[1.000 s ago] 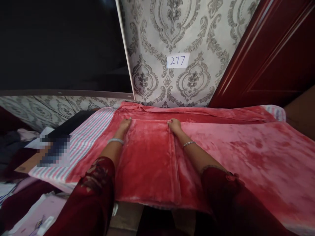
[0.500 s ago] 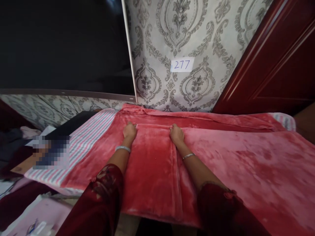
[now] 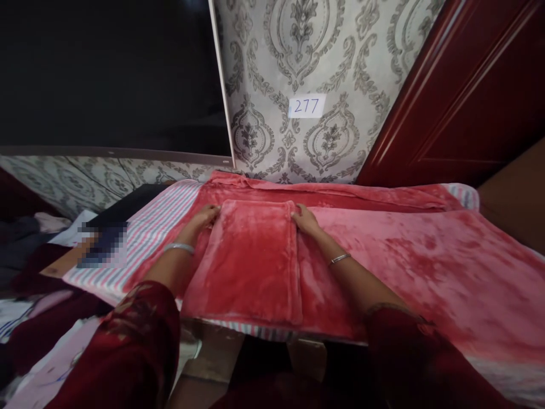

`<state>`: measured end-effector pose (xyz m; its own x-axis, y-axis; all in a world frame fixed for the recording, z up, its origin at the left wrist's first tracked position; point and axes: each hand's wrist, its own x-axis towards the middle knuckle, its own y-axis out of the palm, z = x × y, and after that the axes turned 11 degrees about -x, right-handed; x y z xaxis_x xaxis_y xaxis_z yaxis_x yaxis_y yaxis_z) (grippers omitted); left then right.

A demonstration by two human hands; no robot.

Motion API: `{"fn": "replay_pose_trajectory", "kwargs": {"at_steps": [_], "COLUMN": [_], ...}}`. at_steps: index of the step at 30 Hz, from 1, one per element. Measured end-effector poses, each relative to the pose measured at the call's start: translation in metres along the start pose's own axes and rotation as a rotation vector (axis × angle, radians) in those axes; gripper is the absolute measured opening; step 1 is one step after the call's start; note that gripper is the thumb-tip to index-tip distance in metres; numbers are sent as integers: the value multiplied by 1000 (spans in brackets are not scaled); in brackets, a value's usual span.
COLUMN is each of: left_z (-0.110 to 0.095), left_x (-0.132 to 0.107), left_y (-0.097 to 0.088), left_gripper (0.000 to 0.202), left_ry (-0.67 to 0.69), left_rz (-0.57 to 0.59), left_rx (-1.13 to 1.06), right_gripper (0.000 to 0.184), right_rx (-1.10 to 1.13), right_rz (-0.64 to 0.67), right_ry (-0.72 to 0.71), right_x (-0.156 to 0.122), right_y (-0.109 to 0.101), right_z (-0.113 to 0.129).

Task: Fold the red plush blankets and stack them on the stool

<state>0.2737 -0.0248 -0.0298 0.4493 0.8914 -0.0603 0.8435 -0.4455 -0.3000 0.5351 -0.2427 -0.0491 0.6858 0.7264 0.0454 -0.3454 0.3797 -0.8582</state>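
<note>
A red plush blanket (image 3: 255, 255), folded into a rectangle, lies in front of me on a larger spread of the same red plush. My left hand (image 3: 207, 216) is closed at the rectangle's far left corner, its fingertips on the edge. At the far right corner, my right hand (image 3: 305, 220) pinches the edge between thumb and fingers. How much cloth each hand holds is partly hidden. A bangle circles each wrist.
Pink-and-grey striped cloth (image 3: 159, 224) shows at the left of the larger red plush cloth (image 3: 409, 255). Behind are a large dark screen (image 3: 114, 74), patterned wallpaper with a paper marked 277 (image 3: 306, 105), and a dark red door (image 3: 460, 96). Clothes (image 3: 55, 346) lie lower left.
The folded blanket's near edge has moved away from me, and its far edge now lies flat between the hands. My left hand has shifted slightly left. The view has tilted a little.
</note>
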Motion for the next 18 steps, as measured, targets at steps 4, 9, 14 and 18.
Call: {"fn": "replay_pose_trajectory", "kwargs": {"at_steps": [4,9,14,18], "left_z": [22,53,65,67], "left_x": [-60,-132,-157,-159], "left_y": [-20,-27,-8,1], "left_gripper": [27,53,58,51], "left_ry": [-105,-114,108,214], "left_rz": [64,60,-144,-204], "left_rx": [-58,-193,51,240], "right_gripper": [58,70,74,60], "right_rx": [162,264,218,188], "right_rz": [31,59,34,0], "right_ry": [-66,-194,-302,-304], "right_x": [-39,-94,-137,-145], "right_y": [7,21,32,32], "right_z": [-14,-19,-17,-21]}}
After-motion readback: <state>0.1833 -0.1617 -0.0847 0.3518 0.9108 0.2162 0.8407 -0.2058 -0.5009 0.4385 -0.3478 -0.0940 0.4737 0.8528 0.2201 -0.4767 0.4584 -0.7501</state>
